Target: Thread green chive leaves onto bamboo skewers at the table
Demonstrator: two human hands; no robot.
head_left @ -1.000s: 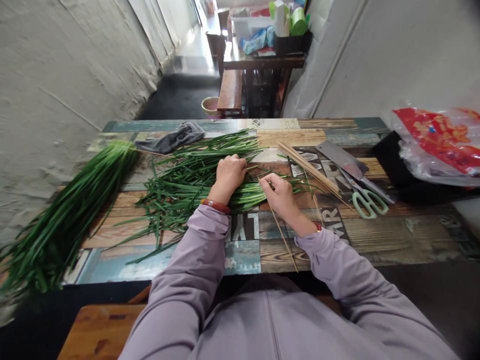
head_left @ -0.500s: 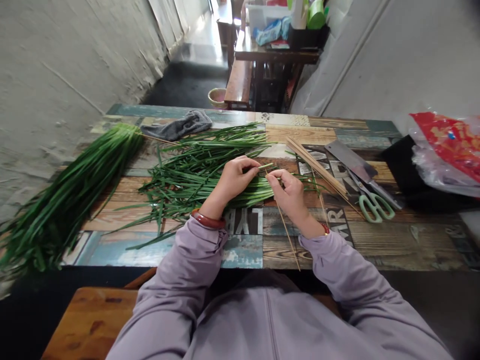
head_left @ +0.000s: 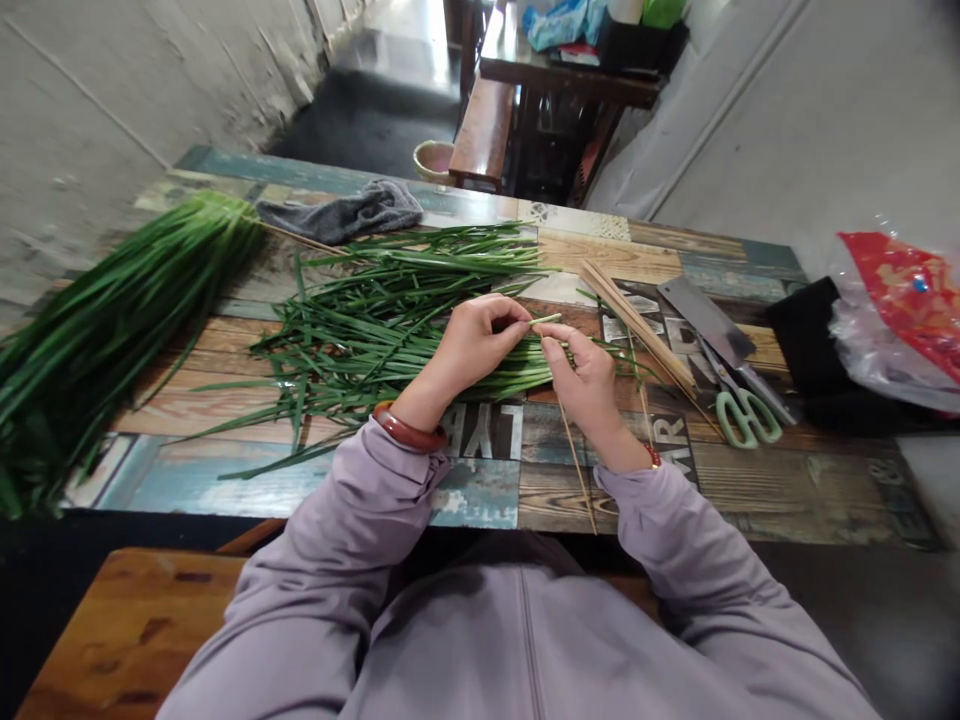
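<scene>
My left hand point(head_left: 484, 345) pinches the pale stem end of a garlic chive point(head_left: 547, 319) between thumb and fingers, above the loose chives. Close beside it, my right hand point(head_left: 581, 370) is closed on a thin bamboo skewer point(head_left: 574, 455), which slants down toward the table's near edge. The skewer's upper tip is at the chive stem; whether it pierces the stem I cannot tell. Under and left of my hands, loose garlic chives point(head_left: 360, 330) lie spread, their pale ends to the right. A thick bundle of chives point(head_left: 142, 310) lies at the far left.
A bunch of bamboo skewers point(head_left: 637, 325) lies right of my hands. Beyond it are a cleaver point(head_left: 709, 318), green-handled scissors point(head_left: 742, 415) and a red plastic bag point(head_left: 911, 290). A grey cloth point(head_left: 352, 210) is at the back of the patchwork table point(head_left: 780, 490).
The camera view has shifted and tilted a little. My hands stay close together, still holding the chive and the skewer; the stem end now points slightly upward past my right fingertips.
</scene>
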